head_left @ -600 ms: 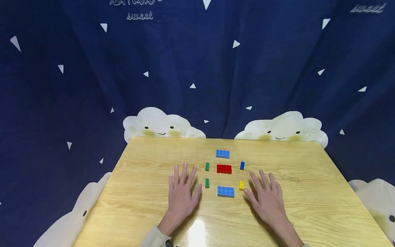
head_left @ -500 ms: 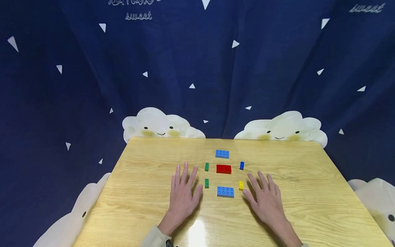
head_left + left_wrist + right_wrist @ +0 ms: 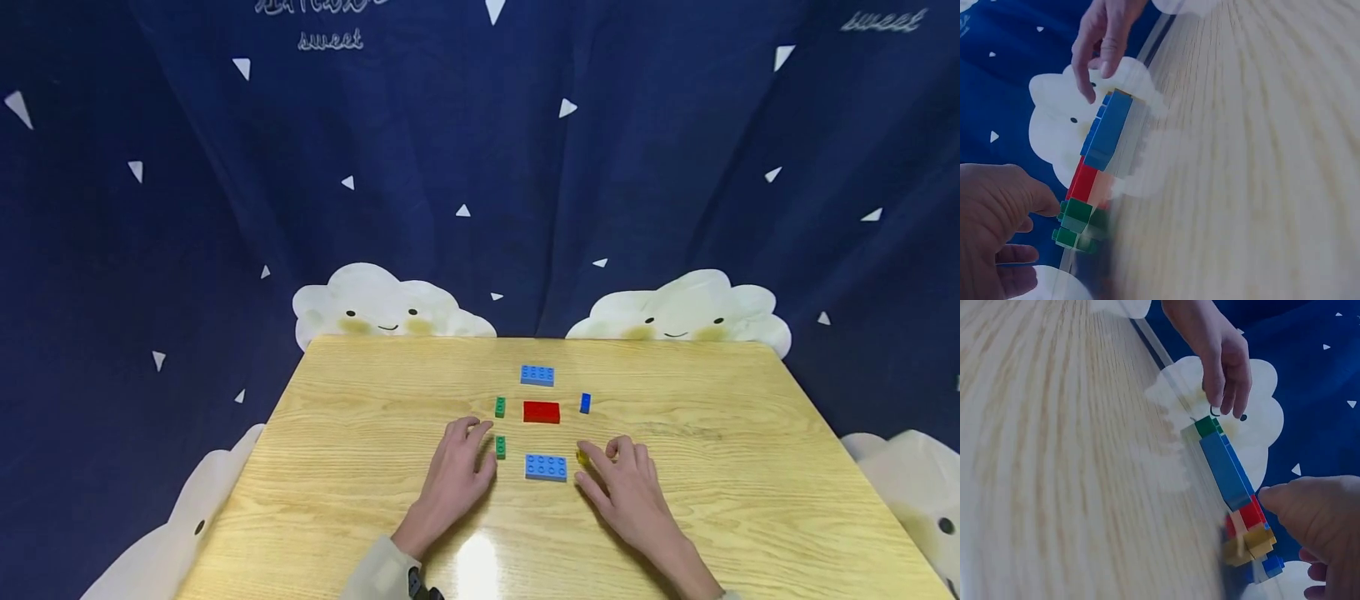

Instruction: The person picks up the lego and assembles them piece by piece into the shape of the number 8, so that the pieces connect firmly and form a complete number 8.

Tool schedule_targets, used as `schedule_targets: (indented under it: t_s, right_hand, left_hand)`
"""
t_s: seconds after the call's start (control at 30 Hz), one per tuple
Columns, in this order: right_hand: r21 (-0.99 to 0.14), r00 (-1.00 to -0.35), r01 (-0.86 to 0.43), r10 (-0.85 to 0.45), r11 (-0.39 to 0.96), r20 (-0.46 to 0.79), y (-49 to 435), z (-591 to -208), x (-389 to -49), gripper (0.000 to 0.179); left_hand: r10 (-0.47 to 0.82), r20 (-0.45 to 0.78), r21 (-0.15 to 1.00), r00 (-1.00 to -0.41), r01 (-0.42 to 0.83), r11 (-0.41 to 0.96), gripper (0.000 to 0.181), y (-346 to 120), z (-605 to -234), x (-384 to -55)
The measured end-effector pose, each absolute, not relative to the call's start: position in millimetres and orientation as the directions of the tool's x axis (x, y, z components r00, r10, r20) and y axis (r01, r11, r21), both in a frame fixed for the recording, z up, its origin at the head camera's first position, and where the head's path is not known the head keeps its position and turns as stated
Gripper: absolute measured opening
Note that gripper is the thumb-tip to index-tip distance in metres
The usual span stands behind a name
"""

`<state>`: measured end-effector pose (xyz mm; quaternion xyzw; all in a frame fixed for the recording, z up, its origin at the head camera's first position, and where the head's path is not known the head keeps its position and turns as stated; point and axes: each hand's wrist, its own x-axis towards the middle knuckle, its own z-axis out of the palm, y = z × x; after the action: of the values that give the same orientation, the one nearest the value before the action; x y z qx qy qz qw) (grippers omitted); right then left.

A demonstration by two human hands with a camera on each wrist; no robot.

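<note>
My left hand (image 3: 455, 471) hovers just left of the nearer green brick (image 3: 500, 447), fingers bent and apart, holding nothing. A second green brick (image 3: 500, 407) lies beyond it. My right hand (image 3: 630, 496) is above the small yellow brick (image 3: 581, 457), which its index finger partly hides in the head view. In the right wrist view a gap shows between the thumb (image 3: 1279, 499) and the yellow brick (image 3: 1260, 540). Between the hands lie a near light-blue brick (image 3: 546, 467) and a red brick (image 3: 542, 412). A small dark-blue brick (image 3: 585, 403) sits right of the red one.
Another light-blue brick (image 3: 537, 376) lies at the back of the wooden table (image 3: 337, 433). Behind the table hangs a dark-blue curtain (image 3: 420, 125) with white triangles and clouds. A dark band (image 3: 417, 583) is on the left wrist.
Both hands' fingers have gone from spread and straight to bent. The right hand has moved left over the yellow brick; the left has come slightly closer to the nearer green brick. The bricks have stayed put.
</note>
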<state>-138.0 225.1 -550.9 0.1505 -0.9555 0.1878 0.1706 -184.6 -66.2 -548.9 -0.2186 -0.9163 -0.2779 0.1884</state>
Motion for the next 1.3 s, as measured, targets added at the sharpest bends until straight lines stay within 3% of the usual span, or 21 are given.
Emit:
schedule_targets:
  t_s: [0.2,0.5,0.77,1.03,1.3]
  right_hand:
    - [-0.327,-0.910,-0.349,-0.233,0.878,0.343,218,-547,-139,0.032]
    - [-0.407,-0.961,-0.273,-0.226,0.872,0.159,205,-550,-145,0.041]
    - [-0.405,-0.960,-0.278,-0.259,0.871,0.102,196,-550,-154,0.044]
    - [-0.391,-0.951,-0.308,-0.280,0.867,0.128,189,-551,-159,0.044]
    - [-0.437,-0.957,-0.289,-0.274,0.852,0.100,180,-551,-164,0.041]
  left_hand:
    - [0.303,0.408,0.417,-0.861,0.472,0.777,0.044,-64,-550,-189]
    - [0.351,0.342,0.429,-0.872,0.477,0.767,0.038,-63,-545,-197]
    - [0.398,0.300,0.468,-0.867,0.498,0.730,0.033,-62,-547,-204]
    - [0.412,0.223,0.475,-0.884,0.467,0.746,0.035,-61,-544,-205]
    - [0.408,0.200,0.475,-0.891,0.452,0.755,0.034,-67,-543,-206]
